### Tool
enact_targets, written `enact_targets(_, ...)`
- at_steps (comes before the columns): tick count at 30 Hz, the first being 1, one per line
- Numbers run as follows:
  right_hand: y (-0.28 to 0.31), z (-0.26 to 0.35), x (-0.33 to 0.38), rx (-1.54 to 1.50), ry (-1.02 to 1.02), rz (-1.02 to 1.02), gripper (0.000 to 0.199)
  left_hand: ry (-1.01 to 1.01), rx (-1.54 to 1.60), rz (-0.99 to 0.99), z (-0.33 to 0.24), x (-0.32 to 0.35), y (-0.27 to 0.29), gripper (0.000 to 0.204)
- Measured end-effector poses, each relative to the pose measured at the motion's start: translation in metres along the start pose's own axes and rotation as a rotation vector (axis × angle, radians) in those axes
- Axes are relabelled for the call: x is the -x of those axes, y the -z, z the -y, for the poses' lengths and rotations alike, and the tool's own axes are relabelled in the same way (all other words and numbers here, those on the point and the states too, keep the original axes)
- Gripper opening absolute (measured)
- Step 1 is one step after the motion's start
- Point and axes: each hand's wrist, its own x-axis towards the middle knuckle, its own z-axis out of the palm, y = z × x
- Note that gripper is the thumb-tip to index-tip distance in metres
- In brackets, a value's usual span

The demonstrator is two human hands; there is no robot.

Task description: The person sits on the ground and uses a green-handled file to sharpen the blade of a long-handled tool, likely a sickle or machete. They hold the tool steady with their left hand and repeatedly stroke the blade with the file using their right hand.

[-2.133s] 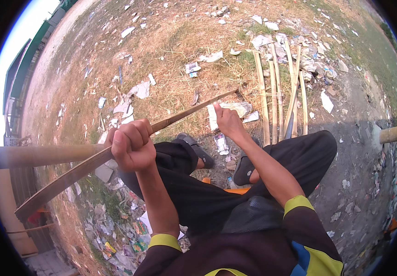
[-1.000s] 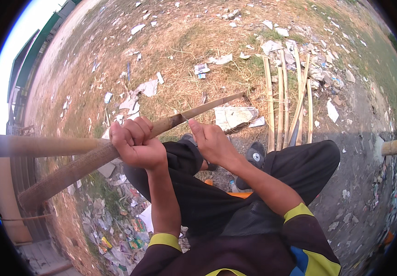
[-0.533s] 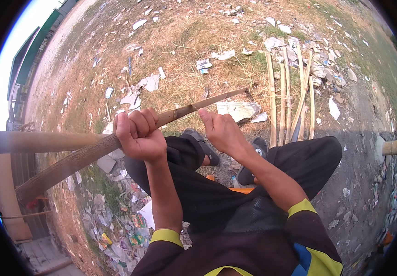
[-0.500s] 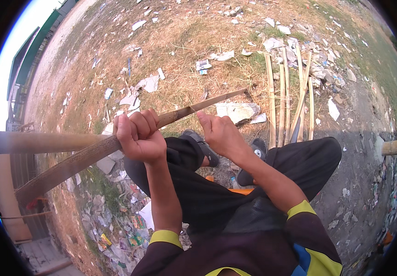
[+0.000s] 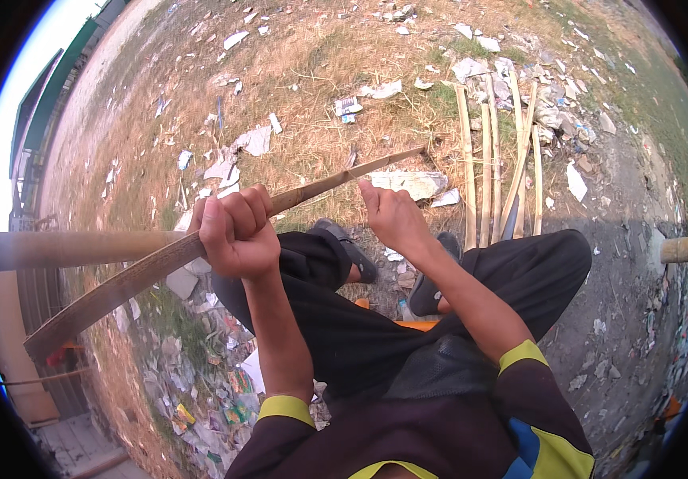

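Observation:
My left hand (image 5: 240, 231) is closed in a fist around a long split bamboo strip (image 5: 120, 287). The strip slants from low on the left up to a narrow tip on the far right. Just below its thinner end is my right hand (image 5: 398, 222), fingers curled in and thumb pressed on top. Whatever lies in those fingers, if anything, is hidden. A small gap shows between this hand and the strip.
Several pale bamboo strips (image 5: 486, 168) lie on the ground beyond my right knee. A round pole (image 5: 81, 251) reaches in from the left, and another pole end (image 5: 683, 250) shows at the right. Paper and plastic litter (image 5: 252, 142) covers the dry grass.
My right hand has moved a little to the right and slightly off the strip. The strip is turned a little, with my left hand still gripping it.

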Motion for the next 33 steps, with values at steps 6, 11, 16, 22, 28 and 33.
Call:
enact_targets(6, 0.01, 0.009, 0.009, -0.084, 0.117, -0.073, 0.054, -0.006, 0.033, 0.152, -0.001, 0.002, -0.007, 0.037)
enact_targets(11, 0.014, 0.004, 0.006, 0.018, 0.002, -0.001, 0.055, -0.043, 0.085, 0.151, 0.002, -0.004, 0.006, 0.034)
enact_targets(16, 0.009, 0.021, 0.01, -0.073, 0.106, -0.043, 0.06, -0.048, 0.127, 0.204, 0.001, -0.005, 0.005, 0.032)
enact_targets(22, 0.008, -0.043, -0.01, 0.115, -0.081, -0.056, 0.065, -0.061, 0.129, 0.196, 0.004, -0.005, 0.001, 0.033)
enact_targets(28, 0.004, -0.004, 0.004, -0.105, 0.086, -0.031, 0.06, -0.055, 0.104, 0.229, 0.006, -0.006, 0.004, 0.032)
enact_targets(33, -0.014, -0.091, -0.029, 0.164, -0.13, -0.064, 0.064, -0.039, 0.039, 0.198, 0.001, -0.006, -0.001, 0.035)
